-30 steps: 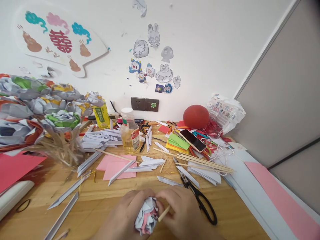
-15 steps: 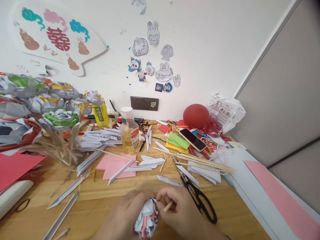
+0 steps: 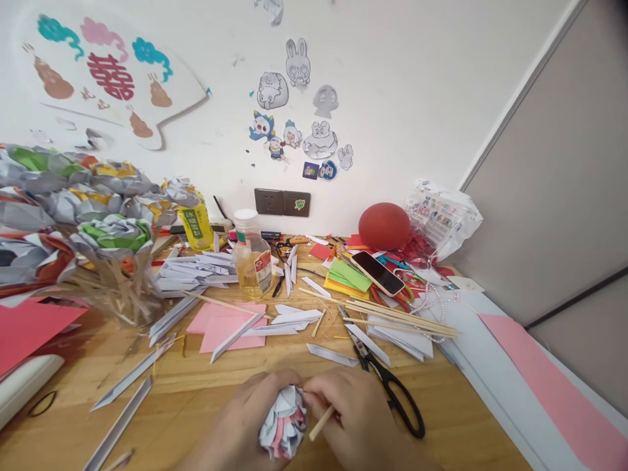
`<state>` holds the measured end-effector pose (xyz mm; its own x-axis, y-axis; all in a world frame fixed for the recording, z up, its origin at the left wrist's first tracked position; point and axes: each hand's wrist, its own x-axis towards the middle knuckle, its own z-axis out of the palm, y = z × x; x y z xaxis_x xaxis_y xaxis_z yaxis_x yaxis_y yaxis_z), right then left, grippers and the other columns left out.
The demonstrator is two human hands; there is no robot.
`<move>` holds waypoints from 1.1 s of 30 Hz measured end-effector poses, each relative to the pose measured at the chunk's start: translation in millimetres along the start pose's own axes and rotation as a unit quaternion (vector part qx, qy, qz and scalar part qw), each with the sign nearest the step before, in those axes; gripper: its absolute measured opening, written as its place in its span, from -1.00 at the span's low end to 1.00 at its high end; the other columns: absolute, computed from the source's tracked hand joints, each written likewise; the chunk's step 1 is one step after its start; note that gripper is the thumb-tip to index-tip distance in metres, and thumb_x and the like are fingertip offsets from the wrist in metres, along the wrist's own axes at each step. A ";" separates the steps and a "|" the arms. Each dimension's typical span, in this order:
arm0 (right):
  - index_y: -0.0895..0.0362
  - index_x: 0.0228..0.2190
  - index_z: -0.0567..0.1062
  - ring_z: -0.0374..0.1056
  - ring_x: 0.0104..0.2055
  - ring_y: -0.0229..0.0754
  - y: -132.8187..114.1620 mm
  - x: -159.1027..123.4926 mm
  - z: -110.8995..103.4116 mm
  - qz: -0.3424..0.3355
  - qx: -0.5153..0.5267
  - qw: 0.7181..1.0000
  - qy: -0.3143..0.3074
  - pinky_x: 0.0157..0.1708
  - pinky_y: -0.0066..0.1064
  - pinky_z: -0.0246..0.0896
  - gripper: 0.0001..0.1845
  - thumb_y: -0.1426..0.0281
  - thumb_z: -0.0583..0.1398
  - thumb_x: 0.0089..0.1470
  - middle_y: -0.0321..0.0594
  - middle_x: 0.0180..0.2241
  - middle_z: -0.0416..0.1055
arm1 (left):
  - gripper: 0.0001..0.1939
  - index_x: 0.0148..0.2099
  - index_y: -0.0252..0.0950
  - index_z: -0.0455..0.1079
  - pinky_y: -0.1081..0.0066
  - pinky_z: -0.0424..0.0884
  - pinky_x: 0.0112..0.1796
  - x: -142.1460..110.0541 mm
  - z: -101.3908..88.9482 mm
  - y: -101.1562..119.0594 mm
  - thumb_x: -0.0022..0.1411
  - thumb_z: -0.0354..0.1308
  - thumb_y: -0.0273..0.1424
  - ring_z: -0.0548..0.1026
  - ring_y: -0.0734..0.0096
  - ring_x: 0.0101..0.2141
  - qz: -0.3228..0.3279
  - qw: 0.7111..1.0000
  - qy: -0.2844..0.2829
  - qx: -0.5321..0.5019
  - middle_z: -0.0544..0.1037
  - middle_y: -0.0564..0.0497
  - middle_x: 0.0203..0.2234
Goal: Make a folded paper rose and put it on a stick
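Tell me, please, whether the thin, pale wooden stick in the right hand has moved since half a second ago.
Yes; judged against the black-handled metal scissors, the near end of the stick has shifted downward and leftward in the view.

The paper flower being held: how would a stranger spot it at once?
Find the wooden table, then its near side, at the bottom of the view. The left hand holds the flower; unlike the bunched paper flowers at far left, it is held and shows pink among white.
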<state>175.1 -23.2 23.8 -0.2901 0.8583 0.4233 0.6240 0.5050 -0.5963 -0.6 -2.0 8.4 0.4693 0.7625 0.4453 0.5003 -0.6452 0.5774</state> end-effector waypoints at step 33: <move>0.09 -0.45 0.50 0.31 -0.53 -0.26 7.8 5.2 -11.3 -0.107 0.024 0.993 -0.049 -0.49 -0.47 0.09 -0.68 0.27 0.04 0.21 -0.26 -0.57 0.45 | -0.66 -0.20 -0.20 0.32 0.55 0.38 -0.35 3.1 -8.1 13.6 -0.11 0.11 -0.51 0.48 0.44 -0.37 -0.068 0.970 -0.194 -0.130 0.52 0.11 -0.36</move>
<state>186.6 -15.8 29.1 -0.4830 0.7348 0.4762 0.5066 0.6781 -0.5325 1.8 -8.0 23.3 0.6753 0.7319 0.0906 0.4001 -0.4667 0.7887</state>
